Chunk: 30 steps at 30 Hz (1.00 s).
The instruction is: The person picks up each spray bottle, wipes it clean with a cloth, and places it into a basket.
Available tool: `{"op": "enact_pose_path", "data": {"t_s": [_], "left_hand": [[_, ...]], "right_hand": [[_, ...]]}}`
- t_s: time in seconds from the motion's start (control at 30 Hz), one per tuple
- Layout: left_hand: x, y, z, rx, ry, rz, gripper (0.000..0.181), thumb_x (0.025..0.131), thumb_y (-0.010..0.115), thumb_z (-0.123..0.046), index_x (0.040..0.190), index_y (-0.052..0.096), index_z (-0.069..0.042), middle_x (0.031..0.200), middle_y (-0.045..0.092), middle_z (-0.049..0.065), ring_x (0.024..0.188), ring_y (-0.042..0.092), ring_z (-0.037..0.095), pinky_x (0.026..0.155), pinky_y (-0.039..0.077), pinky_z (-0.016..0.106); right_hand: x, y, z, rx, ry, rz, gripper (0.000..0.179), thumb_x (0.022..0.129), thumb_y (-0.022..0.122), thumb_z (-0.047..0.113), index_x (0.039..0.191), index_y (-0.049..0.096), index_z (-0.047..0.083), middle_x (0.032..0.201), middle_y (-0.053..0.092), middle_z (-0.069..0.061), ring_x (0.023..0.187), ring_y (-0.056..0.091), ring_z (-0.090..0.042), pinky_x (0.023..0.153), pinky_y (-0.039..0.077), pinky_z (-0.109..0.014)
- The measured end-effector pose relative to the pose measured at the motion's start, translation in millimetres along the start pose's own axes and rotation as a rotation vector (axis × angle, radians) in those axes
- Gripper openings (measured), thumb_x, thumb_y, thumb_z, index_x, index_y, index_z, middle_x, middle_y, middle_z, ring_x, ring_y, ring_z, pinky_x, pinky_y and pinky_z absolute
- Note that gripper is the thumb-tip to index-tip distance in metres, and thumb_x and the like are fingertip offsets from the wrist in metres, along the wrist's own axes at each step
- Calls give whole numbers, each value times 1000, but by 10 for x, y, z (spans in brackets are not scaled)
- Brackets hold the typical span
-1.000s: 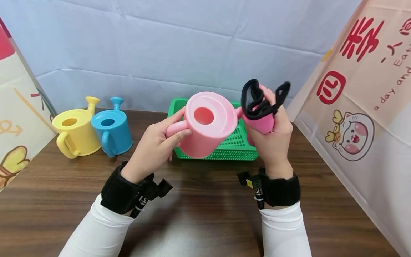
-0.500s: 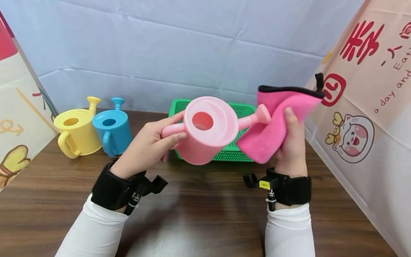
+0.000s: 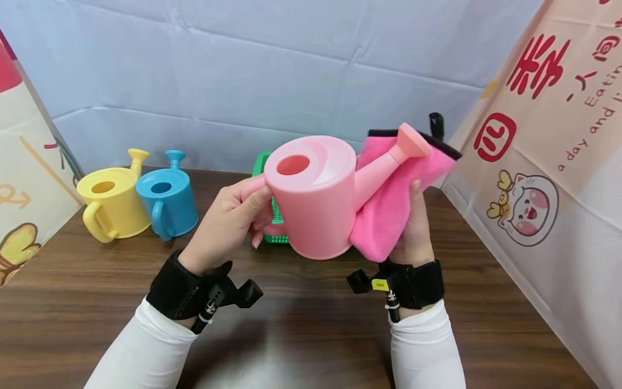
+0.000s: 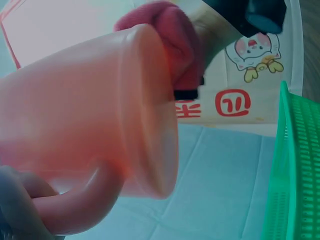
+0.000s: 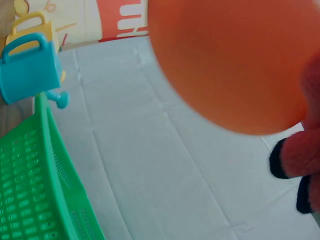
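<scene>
Pink watering can [image 3: 318,216]: only the head view shows its opening [image 3: 293,165].

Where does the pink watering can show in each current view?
Head: pink watering can, about the middle.
Left wrist: large, in the left half, cut off by the left edge.
Right wrist: upper right, cut off by the top edge, looking orange.
Shared landmark: green basket: middle, partly hidden; right edge; lower left, respectively.

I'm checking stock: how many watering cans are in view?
3: a yellow can and a blue can, side by side at left on the table, and a pink can held in the left hand. Others may be hidden in the green basket.
</scene>
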<state>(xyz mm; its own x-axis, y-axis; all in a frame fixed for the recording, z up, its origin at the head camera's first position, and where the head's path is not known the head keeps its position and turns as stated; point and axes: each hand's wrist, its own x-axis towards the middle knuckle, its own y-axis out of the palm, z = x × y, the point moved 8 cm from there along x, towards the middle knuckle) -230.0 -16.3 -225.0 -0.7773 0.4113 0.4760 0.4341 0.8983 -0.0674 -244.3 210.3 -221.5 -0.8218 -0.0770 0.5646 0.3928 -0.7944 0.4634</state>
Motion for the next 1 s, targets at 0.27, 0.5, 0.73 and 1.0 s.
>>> {"op": "enact_pose_path", "data": {"t_s": [0.27, 0.5, 0.73, 1.0], "left_hand": [[-1, -32, 1, -59, 22, -51, 30, 98, 47, -26, 79, 50, -3, 59, 37, 10, 54, 39, 22, 40, 42, 33], [31, 8, 107, -95, -61, -14, 35, 98, 45, -29, 73, 40, -4, 58, 31, 8, 54, 37, 20, 41, 41, 30], [17, -21, 130, -241, -64, -147, 36, 98, 45, -32, 74, 39, -6, 60, 27, 7, 55, 34, 18, 41, 35, 23], [17, 131, 358, -975, -116, -305, 27, 96, 39, -41, 91, 41, -14, 62, 28, -2, 55, 34, 8, 43, 32, 13]], "right_hand": [[47, -46, -67, -185, 55, 72, 47, 77, 77, 26, 114, 54, 8, 100, 61, -3, 90, 59, -12, 80, 48, -24], [60, -53, -12, -167, 24, -48, 46, 80, 73, 26, 117, 51, 9, 104, 60, -5, 96, 56, -17, 85, 45, -30], [59, -20, -100, -436, 108, 27, 28, 84, 68, 12, 110, 58, 8, 99, 62, -7, 86, 63, -20, 77, 51, -32], [55, 284, -232, -538, -204, -18, 55, 88, 62, 39, 129, 44, 6, 113, 57, -5, 99, 56, -19, 85, 45, -31]]}}
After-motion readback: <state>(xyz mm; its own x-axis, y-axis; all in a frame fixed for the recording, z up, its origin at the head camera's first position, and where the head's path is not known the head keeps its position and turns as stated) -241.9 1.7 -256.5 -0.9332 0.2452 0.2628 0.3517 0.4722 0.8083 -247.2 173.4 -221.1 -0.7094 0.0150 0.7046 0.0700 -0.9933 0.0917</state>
